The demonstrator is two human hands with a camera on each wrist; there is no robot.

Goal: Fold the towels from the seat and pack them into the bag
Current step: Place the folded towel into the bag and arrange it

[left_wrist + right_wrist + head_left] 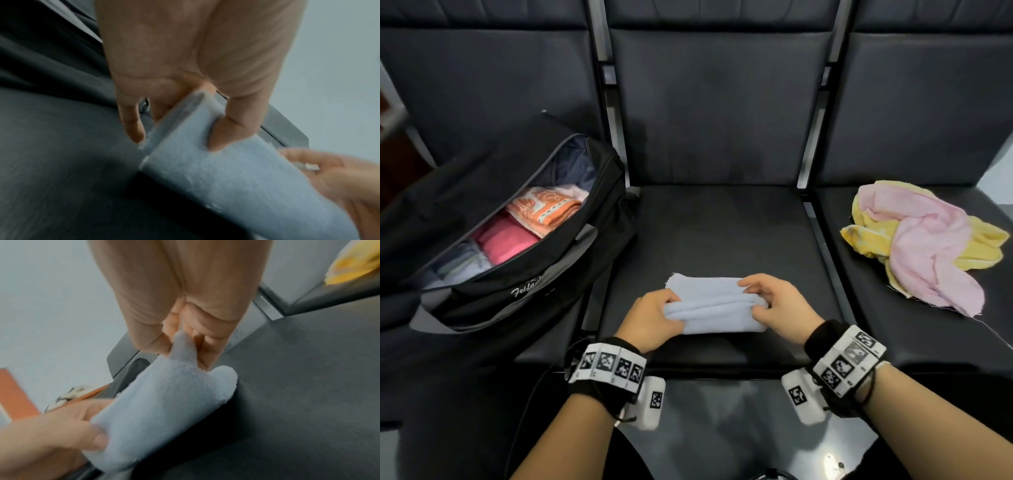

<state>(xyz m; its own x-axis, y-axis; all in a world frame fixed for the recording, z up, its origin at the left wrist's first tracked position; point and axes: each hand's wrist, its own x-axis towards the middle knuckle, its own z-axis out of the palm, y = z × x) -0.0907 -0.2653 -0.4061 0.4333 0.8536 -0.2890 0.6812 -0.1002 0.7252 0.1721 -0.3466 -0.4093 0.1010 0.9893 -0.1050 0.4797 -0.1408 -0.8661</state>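
Seats (722, 113), three in a row, dark padded panels split by metal frame bars, fill my view. The middle cushion (722, 222) lies bare behind my hands, open room back to the backrest. Its front edge runs just under my wrists.

Bag (524, 260), black soft fabric, slumps on the left seat, and its side touches the middle cushion's left edge. Its zip mouth gapes wide. Folded towels stand packed in a row inside: orange patterned (544, 209), pink (506, 240), grey (464, 262).

Pile of two loose towels on the right seat: a pink one (928, 246), thin and crumpled with frayed threads, lies over a yellow one (866, 236). It is well apart from my hands.

Blue towel (709, 305), fluffy terry, folded to a thick oblong, sits near the cushion's front edge.

Left hand (654, 318) grips its left end, thumb (226, 133) pressed on top and fingers (131, 123) curled beneath. Right hand (777, 305) pinches its right end, a bunch of cloth (183, 350) squeezed between thumb and fingers.
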